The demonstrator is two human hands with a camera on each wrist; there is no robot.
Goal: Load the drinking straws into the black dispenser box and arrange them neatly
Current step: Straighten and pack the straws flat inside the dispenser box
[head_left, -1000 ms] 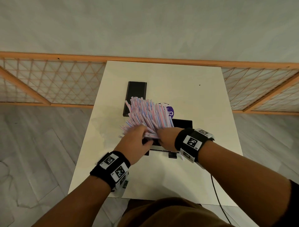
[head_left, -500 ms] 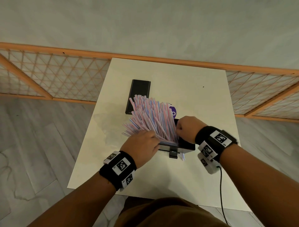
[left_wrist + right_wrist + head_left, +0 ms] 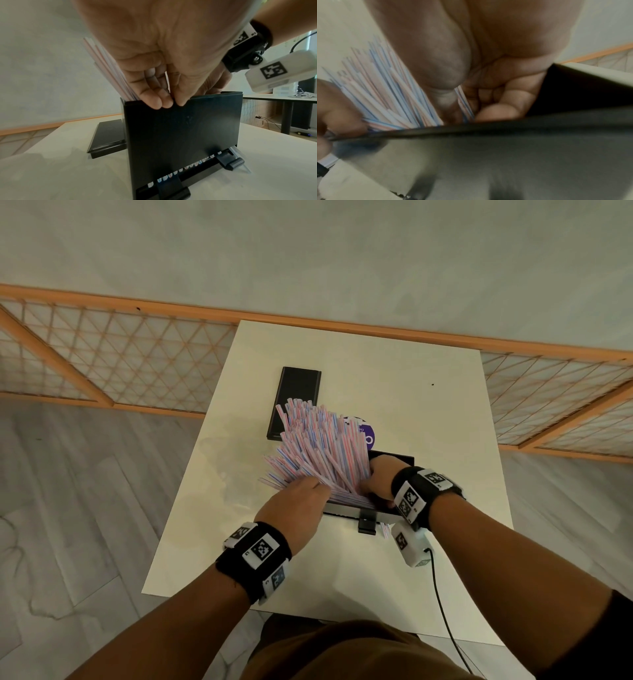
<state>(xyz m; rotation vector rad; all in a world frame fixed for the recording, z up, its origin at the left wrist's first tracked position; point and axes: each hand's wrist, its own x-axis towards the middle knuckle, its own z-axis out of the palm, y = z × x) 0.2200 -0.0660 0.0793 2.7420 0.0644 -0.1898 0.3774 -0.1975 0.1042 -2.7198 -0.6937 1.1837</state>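
Note:
A thick bundle of pink, blue and white straws (image 3: 318,450) stands slanted in the open black dispenser box (image 3: 394,462), fanning up and to the left. My left hand (image 3: 320,489) lies against the bundle's near side. Its straight fingertips (image 3: 154,102) reach the box's front rim (image 3: 214,98), with straws (image 3: 109,70) behind them. My right hand (image 3: 368,484) is down inside the box at the bundle's right. There its thumb (image 3: 443,81) and curled fingers (image 3: 498,111) hold some straws (image 3: 385,94). Straw ends show in the slot at the box's foot (image 3: 188,167).
The box's flat black lid (image 3: 296,395) lies on the white table (image 3: 428,422) behind the bundle. A purple round label (image 3: 364,433) sits beside it. A cable (image 3: 442,611) runs from my right wrist off the near edge. Wooden lattice rails (image 3: 102,364) flank the table.
My right hand has moved from the bundle's near left to its right end, inside the box. The straws now stand steeper. My left hand stays against their near side.

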